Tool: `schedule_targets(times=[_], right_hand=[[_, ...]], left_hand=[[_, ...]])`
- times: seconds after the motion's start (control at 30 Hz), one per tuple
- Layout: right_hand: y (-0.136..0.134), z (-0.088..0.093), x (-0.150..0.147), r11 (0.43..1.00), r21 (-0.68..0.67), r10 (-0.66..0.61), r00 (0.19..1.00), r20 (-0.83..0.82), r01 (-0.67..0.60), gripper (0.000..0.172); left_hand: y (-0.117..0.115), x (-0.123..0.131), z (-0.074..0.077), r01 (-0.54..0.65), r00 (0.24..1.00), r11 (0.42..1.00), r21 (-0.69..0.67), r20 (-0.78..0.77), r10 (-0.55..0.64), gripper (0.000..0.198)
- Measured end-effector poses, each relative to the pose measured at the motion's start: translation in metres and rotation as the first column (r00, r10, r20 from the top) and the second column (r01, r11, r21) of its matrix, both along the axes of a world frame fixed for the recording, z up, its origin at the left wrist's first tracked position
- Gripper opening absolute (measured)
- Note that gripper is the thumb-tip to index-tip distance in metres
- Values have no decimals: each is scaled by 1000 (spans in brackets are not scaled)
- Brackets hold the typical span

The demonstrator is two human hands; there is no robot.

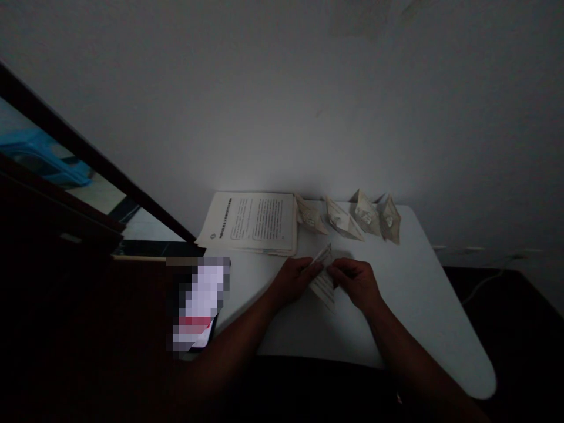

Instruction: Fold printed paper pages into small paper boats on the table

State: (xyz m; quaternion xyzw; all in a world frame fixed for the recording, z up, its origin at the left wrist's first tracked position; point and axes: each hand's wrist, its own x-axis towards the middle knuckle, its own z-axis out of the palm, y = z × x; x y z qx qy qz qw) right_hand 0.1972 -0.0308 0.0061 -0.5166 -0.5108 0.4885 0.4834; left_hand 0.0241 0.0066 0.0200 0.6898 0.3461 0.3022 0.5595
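Observation:
A folded piece of printed paper [324,281] lies on the white table [423,294], pinched between both my hands. My left hand [294,277] grips its left side. My right hand [355,281] grips its right side near the top corner. Behind them, along the table's far edge, several finished folded paper boats [350,218] stand in a row. A stack of printed sheets [251,223] lies at the far left of the table.
A lit phone [200,305] rests on the table's left edge. Dark wooden furniture [66,282] fills the left side. A plain wall rises behind the table. The table's rounded right end [478,376] juts toward a dark floor.

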Motion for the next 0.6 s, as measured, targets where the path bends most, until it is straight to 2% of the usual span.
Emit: schedule_targets(times=[0.2,0.43,0.6], right_hand=[[-1,-3,-1,999,-53,-5,998,-57,2,30],[2,-6,1,993,-38,107,980,-165,-115,36],[0,-9,1,990,-91,91,975,-203,-111,36]], left_hand=[[-1,-1,2,38,999,999,-25,-4,-38,41],[-4,0,7,154,984,976,-152,115,-137,43],[-5,0,7,181,975,962,-205,163,-149,45]])
